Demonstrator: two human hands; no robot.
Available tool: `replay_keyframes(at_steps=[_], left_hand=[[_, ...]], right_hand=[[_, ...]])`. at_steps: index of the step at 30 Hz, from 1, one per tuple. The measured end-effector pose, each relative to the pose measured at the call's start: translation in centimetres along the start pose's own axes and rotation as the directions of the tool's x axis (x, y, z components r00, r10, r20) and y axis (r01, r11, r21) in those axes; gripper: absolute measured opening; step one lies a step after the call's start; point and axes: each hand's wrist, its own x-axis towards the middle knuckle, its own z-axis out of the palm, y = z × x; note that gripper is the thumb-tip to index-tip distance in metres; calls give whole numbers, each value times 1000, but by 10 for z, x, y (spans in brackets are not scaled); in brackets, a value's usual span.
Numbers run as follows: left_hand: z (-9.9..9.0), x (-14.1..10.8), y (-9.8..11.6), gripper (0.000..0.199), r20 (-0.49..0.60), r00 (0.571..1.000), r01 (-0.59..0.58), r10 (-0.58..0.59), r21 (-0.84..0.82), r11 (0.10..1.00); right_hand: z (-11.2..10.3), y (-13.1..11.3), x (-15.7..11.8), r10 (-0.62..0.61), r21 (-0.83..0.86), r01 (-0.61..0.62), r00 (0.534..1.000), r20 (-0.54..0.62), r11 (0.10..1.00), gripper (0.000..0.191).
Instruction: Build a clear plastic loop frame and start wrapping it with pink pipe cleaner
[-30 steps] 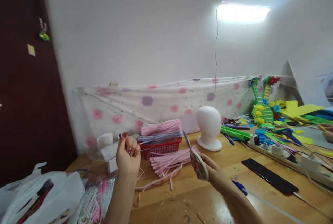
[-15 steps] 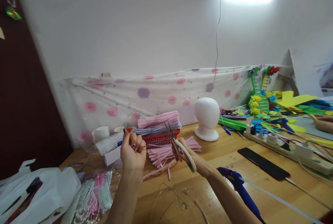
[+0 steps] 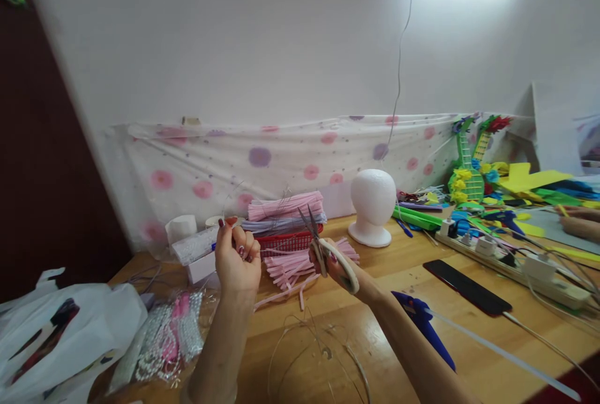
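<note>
Clenching the left hand loosely, with thumb and forefinger pinching a thin wire, and raising it above the wooden tabletop; grasping light-handled scissors in the right hand, with fingers wrapping around the handles and blades standing parted, pointing up and toward the left hand; holding both hands apart, with the wire rising at the left fingertips and the scissors being just right of them; facing a red basket beyond the hands, bearing a pink bundle of chenille stems over a grayish-lavender bundle; having more pink stems lying in front of the basket, partly passing behind the right hand; having a white foam mannequin head standing upright beyond the right hand; leaning the forearms over either side of loosely coiled wire on the tabletop; having a blue hot glue gun lying beside the right forearm, near a dark smartphone and a white power strip; having a packet of beads and a white plastic bag lying left of the left forearm; facing a polka-dot plastic sheet on the wall, with green instrument-shaped crafts standing farther right, near another person's hand.
</note>
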Motion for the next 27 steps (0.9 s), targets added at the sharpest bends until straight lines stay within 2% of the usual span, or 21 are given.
replay_keyframes(at_steps=[7, 13, 21, 27], left_hand=[[9, -7, -2, 21, -46, 999, -25, 24, -15, 1000], [10, -6, -2, 25, -76, 997, -25, 22, -38, 999], [12, -10, -5, 24, -58, 998, -17, 18, 12, 1000], [11, -10, -3, 26, -59, 998, -8, 9, 20, 1000]], right_hand=[[-5, 0, 2, -9, 115, 0, 997, 75, 993, 42], [-1, -6, 3, -12, 69, 5, 995, 104, 998, 39], [2, -2, 6, 47, 125, -55, 996, 71, 991, 41], [4, -14, 5, 63, 87, -66, 997, 42, 994, 48]])
